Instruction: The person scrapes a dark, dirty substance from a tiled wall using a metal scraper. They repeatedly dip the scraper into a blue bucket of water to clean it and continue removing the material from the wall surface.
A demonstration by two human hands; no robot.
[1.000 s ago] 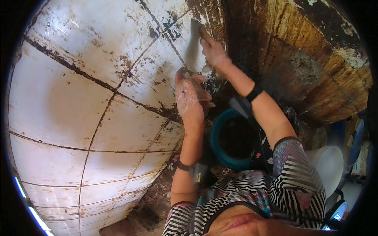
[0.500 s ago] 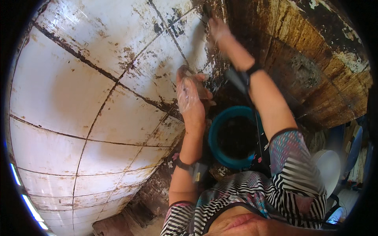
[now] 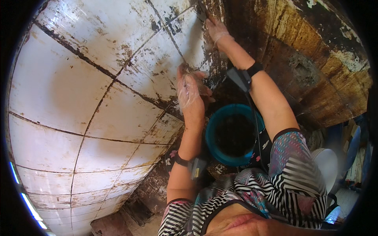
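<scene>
My left hand (image 3: pixel 189 91), in a clear plastic glove, lies flat against a stained white wall tile (image 3: pixel 149 67) with its fingers spread upward. Higher up, my right hand (image 3: pixel 217 32), also gloved, reaches to the dirty edge of the tiles and grips a small dark tool (image 3: pixel 203 11) whose tip touches the dark seam. What kind of tool it is I cannot make out. A black band with a small device (image 3: pixel 241 78) sits on my right wrist, and a similar one (image 3: pixel 192 165) on my left.
A blue bucket (image 3: pixel 230 134) with dark contents stands below my arms, close to my lap. Rusty brown, peeling wall (image 3: pixel 315 70) fills the right. A white round object (image 3: pixel 328 165) sits at lower right. Grimy floor (image 3: pixel 145 196) runs along the wall's foot.
My right hand has moved upward along the dirty tile edge with the tool. My left hand has stayed on the same tile.
</scene>
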